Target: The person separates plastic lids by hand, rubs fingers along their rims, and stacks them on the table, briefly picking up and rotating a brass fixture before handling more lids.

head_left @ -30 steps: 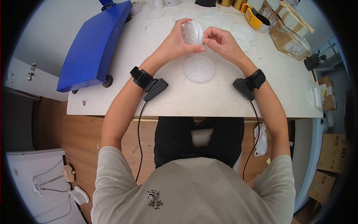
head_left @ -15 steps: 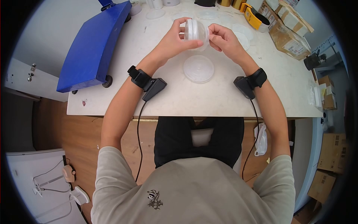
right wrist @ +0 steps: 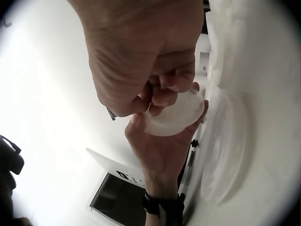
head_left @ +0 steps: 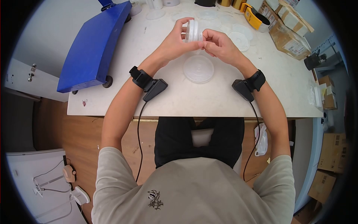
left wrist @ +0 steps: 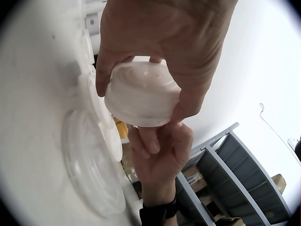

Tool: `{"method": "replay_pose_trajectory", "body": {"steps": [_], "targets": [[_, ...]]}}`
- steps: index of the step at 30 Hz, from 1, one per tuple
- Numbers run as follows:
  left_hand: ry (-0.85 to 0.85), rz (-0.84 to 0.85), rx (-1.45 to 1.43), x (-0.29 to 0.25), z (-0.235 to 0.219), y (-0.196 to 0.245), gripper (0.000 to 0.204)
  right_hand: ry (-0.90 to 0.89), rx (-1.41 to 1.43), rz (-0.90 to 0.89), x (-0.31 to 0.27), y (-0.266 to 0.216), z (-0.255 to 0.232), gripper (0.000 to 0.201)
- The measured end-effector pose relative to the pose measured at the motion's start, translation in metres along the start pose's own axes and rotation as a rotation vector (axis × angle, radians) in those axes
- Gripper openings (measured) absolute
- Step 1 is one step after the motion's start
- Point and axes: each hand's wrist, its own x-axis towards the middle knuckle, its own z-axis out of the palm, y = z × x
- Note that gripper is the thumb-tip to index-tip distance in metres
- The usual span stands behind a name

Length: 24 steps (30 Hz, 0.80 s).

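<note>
My left hand (head_left: pixel 175 44) grips a short stack of round translucent plastic lids (head_left: pixel 192 31), held on edge above the table, thumb at the near rim and fingers round the far side. My right hand (head_left: pixel 223 45) is at the stack's right face, its fingers curled and pinching the rim of the outermost lid. In the left wrist view the stacked lids (left wrist: pixel 143 92) sit inside the left hand's grip, with the right fingertips right at their lower rim. The right wrist view shows the pale face of the outer lid (right wrist: pixel 176 115), partly covered by the curled right fingers. Below both hands, another round lid (head_left: pixel 198 69) lies flat on the table.
More translucent lids (head_left: pixel 239 40) lie behind the right hand. A blue platform scale (head_left: pixel 95 44) stands at the left of the white table (head_left: pixel 156 99). Cardboard boxes (head_left: pixel 291 41) and a yellow tape dispenser (head_left: pixel 253 16) are at the back right.
The outer lid tilted away from the stack toward the right hand, then came back against it. The right hand lowered slightly and moved closer to the left thumb. The left hand keeps its grip.
</note>
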Motion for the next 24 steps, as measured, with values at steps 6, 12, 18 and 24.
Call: {"method": "replay_pose_trajectory", "body": {"steps": [6, 12, 18, 24], "targets": [[-0.035, 0.017, -0.069, -0.003, 0.001, 0.002, 0.09, -0.007, 0.043, -0.014, -0.002, -0.004, 0.004, 0.004], [-0.044, 0.007, -0.081, -0.003, 0.0, 0.002, 0.088, 0.0, 0.039, -0.044, -0.002, -0.004, 0.003, 0.005], [0.098, 0.017, -0.073, 0.001, -0.012, -0.001, 0.082, 0.151, 0.045, -0.035, 0.0, -0.002, -0.027, 0.011], [0.226, 0.143, -0.311, 0.01, -0.018, -0.009, 0.076, 0.328, 0.196, -0.075, 0.006, 0.016, -0.035, 0.013]]}}
